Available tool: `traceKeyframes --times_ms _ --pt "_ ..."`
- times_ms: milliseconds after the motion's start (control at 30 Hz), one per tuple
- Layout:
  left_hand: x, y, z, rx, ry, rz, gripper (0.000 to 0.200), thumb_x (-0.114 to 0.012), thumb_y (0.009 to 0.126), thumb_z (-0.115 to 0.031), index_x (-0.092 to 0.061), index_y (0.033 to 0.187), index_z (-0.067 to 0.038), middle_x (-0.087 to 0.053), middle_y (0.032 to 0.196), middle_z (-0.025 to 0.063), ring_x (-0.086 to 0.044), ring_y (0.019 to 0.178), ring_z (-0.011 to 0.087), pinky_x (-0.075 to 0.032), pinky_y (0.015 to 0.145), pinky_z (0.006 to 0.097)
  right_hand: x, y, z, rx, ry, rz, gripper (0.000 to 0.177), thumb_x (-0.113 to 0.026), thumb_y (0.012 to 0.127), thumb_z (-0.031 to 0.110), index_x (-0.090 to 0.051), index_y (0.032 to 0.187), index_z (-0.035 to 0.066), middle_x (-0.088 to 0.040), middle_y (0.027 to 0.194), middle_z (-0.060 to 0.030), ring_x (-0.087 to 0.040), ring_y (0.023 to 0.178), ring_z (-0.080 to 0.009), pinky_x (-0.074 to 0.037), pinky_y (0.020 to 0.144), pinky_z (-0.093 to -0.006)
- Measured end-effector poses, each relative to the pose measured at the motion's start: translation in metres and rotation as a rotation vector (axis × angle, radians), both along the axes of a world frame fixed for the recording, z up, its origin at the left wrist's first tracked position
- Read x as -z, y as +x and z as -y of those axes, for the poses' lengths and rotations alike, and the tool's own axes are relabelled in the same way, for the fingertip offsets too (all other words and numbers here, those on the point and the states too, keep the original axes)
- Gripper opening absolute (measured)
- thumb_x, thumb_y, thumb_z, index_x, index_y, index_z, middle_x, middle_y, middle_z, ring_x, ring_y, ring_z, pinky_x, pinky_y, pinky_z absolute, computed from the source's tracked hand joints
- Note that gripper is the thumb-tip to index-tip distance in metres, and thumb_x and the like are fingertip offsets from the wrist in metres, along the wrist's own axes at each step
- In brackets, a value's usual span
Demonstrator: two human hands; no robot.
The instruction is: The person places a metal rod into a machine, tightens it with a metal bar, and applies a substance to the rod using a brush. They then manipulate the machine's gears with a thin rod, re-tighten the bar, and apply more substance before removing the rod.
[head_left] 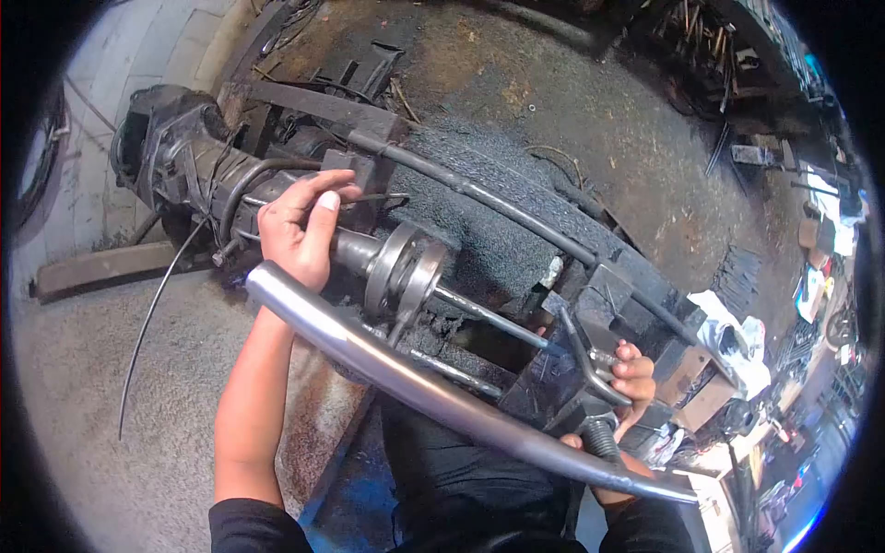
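My left hand (pixel 300 226) is over the machine's shaft, thumb raised and fingers stretched forward. A thin dark rod (pixel 383 196) juts out beside its thumb. Just to the right sit two shiny round collars (pixel 403 272) on the shaft. A polished curved metal tube (pixel 415 387) runs diagonally across the view, its upper end overlapping my left wrist and its lower end crossing near my right wrist. My right hand (pixel 631 378) curls its fingers around a bent metal handle (pixel 590 364) at the machine's right end. Below that handle stands a thick threaded bolt (pixel 601 440).
A long steel bar (pixel 489 198) spans the machine's far side, with dark shavings (pixel 452 175) heaped beneath. A thin cable (pixel 152 323) dangles at left above the concrete floor (pixel 120 369). White plastic bags (pixel 737 341) and cardboard boxes (pixel 701 396) crowd the right side.
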State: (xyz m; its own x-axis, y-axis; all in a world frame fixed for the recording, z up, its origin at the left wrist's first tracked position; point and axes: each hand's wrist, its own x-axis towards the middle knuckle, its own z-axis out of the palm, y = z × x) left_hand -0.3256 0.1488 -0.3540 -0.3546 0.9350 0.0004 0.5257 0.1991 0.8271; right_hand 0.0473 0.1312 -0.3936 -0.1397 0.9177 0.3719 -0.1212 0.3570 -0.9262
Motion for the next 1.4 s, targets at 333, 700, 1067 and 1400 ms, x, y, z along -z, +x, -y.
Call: traceKeyframes --times_ms 333,700,1067,1400 --pt "0.004 -0.003 0.002 0.011 -0.009 0.022 0.028 -0.048 0.098 -0.009 -0.064 0.114 0.006 -0.071 0.099 0.014 -0.066 0.097 0.0184 -0.05 0.091 0.0311 -0.01 -0.012 0.004 0.139 -0.007 0.092 0.065 -0.086 0.052 0.045 -0.058 0.098 0.008 -0.056 0.101 -0.0105 -0.051 0.105 -0.0289 -0.036 0.098 -0.0495" --pt "0.008 0.001 -0.004 -0.055 0.048 -0.211 0.022 -0.057 0.093 -0.016 -0.07 0.104 -0.003 -0.074 0.087 0.0118 -0.07 0.08 0.0177 -0.053 0.073 0.0309 -0.026 -0.014 0.0 0.079 -0.039 0.163 0.066 -0.082 0.065 0.049 -0.054 0.105 0.003 -0.053 0.108 -0.0151 -0.052 0.108 -0.0293 -0.037 0.103 -0.0461" --pt "-0.024 0.113 0.191 -0.618 0.291 -0.104 0.018 -0.055 0.095 -0.009 -0.067 0.103 0.002 -0.069 0.1 0.0086 -0.064 0.095 0.0181 -0.048 0.088 0.0316 -0.143 0.042 0.06 -0.355 -0.262 0.935 0.067 -0.073 0.081 0.025 -0.049 0.135 -0.007 -0.062 0.118 -0.0306 -0.063 0.111 -0.0391 -0.048 0.097 -0.0406" --pt "-0.011 0.1 0.324 -0.847 0.101 -0.042 0.02 -0.061 0.088 -0.007 -0.067 0.105 0.001 -0.067 0.107 0.0136 -0.064 0.094 0.0232 -0.05 0.084 0.0348 -0.189 -0.013 -0.002 -0.037 0.442 0.711 0.018 -0.069 0.082 0.013 -0.07 0.097 0.003 -0.07 0.093 -0.0149 -0.065 0.09 -0.0295 -0.051 0.081 -0.0389"
